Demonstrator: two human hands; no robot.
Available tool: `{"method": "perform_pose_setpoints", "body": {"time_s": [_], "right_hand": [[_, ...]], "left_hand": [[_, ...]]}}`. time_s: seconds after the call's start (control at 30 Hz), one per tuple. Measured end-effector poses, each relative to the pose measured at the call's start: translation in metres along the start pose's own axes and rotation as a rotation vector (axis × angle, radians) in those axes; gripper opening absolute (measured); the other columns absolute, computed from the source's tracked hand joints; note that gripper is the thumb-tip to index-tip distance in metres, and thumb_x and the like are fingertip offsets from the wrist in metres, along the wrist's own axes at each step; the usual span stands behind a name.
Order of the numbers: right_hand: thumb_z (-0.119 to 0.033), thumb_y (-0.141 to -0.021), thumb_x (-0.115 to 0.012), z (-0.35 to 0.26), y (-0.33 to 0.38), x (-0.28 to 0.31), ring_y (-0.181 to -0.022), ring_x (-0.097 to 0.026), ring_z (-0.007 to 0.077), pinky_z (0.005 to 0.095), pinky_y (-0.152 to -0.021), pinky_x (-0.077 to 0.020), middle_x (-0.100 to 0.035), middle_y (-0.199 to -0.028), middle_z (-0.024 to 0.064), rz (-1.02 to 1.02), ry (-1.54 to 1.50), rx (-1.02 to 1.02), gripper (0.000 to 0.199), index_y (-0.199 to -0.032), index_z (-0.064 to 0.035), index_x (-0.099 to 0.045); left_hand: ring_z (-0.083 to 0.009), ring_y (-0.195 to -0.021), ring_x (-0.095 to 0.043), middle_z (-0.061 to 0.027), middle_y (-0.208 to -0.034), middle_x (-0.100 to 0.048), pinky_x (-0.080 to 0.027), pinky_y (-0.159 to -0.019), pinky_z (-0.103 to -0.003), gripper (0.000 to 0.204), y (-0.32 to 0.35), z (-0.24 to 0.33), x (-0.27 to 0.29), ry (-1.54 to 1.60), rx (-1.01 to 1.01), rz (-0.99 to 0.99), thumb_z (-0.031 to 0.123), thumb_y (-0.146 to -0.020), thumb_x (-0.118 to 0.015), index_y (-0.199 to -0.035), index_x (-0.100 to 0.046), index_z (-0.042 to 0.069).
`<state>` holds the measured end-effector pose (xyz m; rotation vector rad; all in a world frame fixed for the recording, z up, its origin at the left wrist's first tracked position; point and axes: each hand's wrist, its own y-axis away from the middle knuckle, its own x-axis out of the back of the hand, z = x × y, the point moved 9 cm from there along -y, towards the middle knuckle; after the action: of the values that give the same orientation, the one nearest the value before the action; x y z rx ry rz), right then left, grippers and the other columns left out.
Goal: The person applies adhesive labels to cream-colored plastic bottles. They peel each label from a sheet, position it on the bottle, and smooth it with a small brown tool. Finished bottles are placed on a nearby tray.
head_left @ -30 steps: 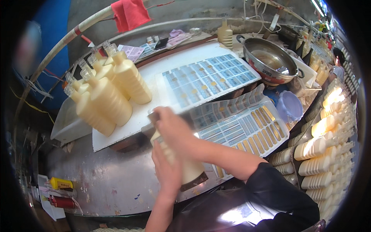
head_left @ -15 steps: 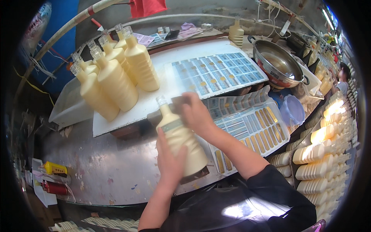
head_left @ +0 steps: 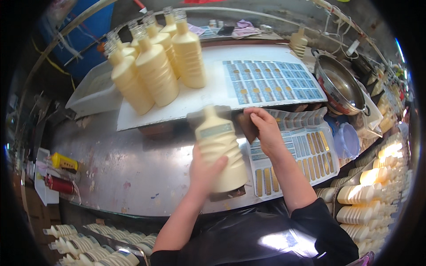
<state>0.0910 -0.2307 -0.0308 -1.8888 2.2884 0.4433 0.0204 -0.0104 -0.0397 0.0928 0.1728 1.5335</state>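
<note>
A cream plastic bottle (head_left: 224, 148), slightly blurred, leans neck-away over a dark support (head_left: 228, 195) on the bench. Across its shoulder lies a grey-green label strip (head_left: 216, 130). My left hand (head_left: 206, 170) grips the bottle from its left side, thumb over the ribbed front. To the right of the bottle, apart from it, my right hand (head_left: 267, 128) pinches a flat brown scraper-like piece (head_left: 246, 126). Close under that hand are sticker sheets (head_left: 306, 146) with blue and gold strips.
Several cream bottles (head_left: 157, 75) stand on the raised white board (head_left: 213, 95), left of a blue label sheet (head_left: 275, 82). A metal pan (head_left: 339, 84) and purple bucket (head_left: 346, 141) sit at right. Stacked bottles (head_left: 355, 195) fill the right side. A yellow container (head_left: 64, 161) lies at left.
My right hand has moved off the bottle's upper part to the right, keeping the brown piece. The bottle in my left hand has turned more upright in view. The whole view has shifted.
</note>
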Motion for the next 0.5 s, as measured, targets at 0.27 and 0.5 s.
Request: {"method": "perform_pose_setpoints", "body": {"time_s": [0.27, 0.5], "right_hand": [[-0.037, -0.106, -0.055, 0.047, 0.025, -0.019, -0.043, -0.037, 0.007, 0.0253, -0.04, -0.0263, -0.052, -0.065, -0.0017, -0.223, 0.108, -0.335, 0.036, -0.084, -0.0088, -0.057], [-0.036, -0.107, -0.053, 0.04, 0.029, -0.016, -0.045, -0.042, 0.0064, 0.0236, -0.04, -0.0296, -0.056, -0.073, 0.0007, -0.266, 0.262, -0.288, 0.035, -0.09, -0.0063, -0.061]], "left_hand": [[-0.0384, -0.11, -0.07, -0.0249, -0.121, -0.069, -0.055, -0.095, -0.044, 0.1, 0.012, 0.04, -0.008, -0.438, -0.049, 0.093, 0.039, -0.078, -0.083, -0.152, -0.033, -0.005], [-0.0396, -0.104, -0.071, -0.0236, -0.117, -0.069, -0.056, -0.088, -0.046, 0.086, 0.013, 0.038, -0.006, -0.477, -0.181, 0.138, 0.031, -0.08, -0.084, -0.145, -0.038, -0.001]]}}
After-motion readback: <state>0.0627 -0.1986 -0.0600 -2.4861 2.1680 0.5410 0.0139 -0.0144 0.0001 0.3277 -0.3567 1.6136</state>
